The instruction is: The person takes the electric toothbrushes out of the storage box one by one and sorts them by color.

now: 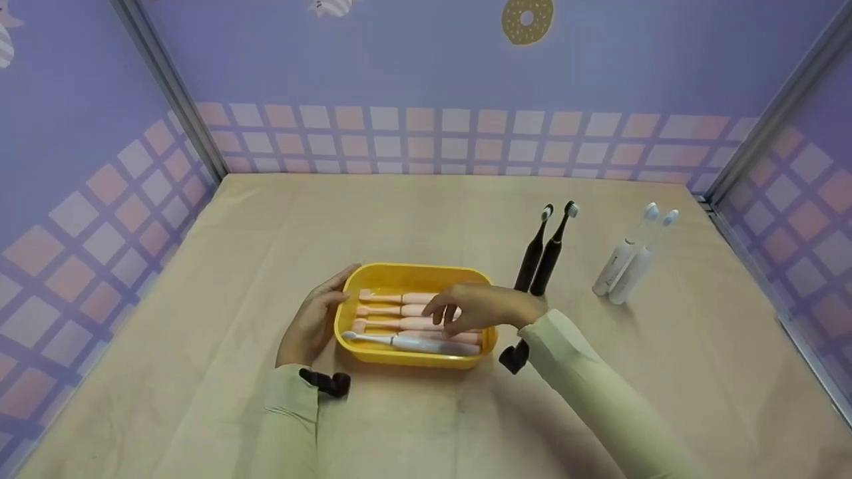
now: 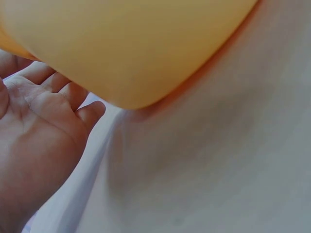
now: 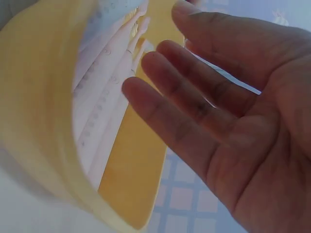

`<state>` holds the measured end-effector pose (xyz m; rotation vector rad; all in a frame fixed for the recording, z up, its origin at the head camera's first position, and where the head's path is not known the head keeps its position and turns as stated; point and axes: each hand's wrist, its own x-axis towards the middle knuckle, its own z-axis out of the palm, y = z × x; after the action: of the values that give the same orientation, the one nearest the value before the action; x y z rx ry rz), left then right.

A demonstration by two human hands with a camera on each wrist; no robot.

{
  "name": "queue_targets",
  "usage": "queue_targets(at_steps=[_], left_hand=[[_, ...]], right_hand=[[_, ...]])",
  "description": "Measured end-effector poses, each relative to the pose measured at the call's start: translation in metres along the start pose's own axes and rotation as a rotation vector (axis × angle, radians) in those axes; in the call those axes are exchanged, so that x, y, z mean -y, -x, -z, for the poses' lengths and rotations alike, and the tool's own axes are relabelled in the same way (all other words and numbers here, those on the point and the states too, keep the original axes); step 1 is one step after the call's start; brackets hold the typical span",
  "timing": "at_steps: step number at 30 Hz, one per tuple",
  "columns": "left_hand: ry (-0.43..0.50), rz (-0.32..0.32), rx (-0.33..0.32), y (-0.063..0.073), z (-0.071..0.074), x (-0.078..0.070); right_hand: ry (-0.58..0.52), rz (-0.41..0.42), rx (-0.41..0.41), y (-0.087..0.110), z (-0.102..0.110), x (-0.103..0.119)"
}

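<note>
A yellow plastic bin (image 1: 416, 361) sits on the table in the head view. Inside lie three pink electric toothbrushes (image 1: 381, 311) and a white one (image 1: 436, 345) along the near side, their heads toward the left. My left hand (image 1: 316, 316) grips the bin's left end, thumb over the rim and fingers along the outer wall. Over the handles in the bin hovers my right hand (image 1: 476, 307), its fingers loosely bent and nothing held. The right wrist view shows those fingers (image 3: 170, 109) apart from the brushes. Part of the handles is hidden beneath this hand.
Two black electric toothbrushes (image 1: 549, 256) stand side by side just beyond my right wrist, their lower ends partly covered. Farther right is a pair of white electric toothbrushes (image 1: 629, 269). Patterned purple panels (image 1: 426, 66) border the cloth-covered table (image 1: 373, 213) at the back and sides.
</note>
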<state>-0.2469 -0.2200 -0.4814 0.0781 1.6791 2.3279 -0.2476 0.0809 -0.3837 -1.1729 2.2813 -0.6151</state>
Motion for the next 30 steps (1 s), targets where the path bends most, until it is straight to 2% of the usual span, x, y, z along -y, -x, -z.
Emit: queue_targets(at_steps=[7,14,20,26,30], left_hand=[[-0.011,-0.002,0.0,0.0,0.0,0.0],[0.007,-0.015,0.053,0.0,0.003,0.001],[0.018,-0.013,0.04,0.0,0.002,0.001],[0.012,-0.006,0.019,0.0,0.001,0.001],[0.014,-0.015,0.028,0.0,0.002,0.001]], right_hand=[[0.02,-0.048,0.064,-0.01,-0.001,0.005],[0.026,-0.153,0.104,-0.018,-0.002,0.009],[0.015,-0.206,0.13,-0.024,-0.004,0.008],[0.007,-0.227,0.152,-0.028,-0.005,0.006],[-0.01,-0.232,0.175,-0.03,-0.006,0.007]])
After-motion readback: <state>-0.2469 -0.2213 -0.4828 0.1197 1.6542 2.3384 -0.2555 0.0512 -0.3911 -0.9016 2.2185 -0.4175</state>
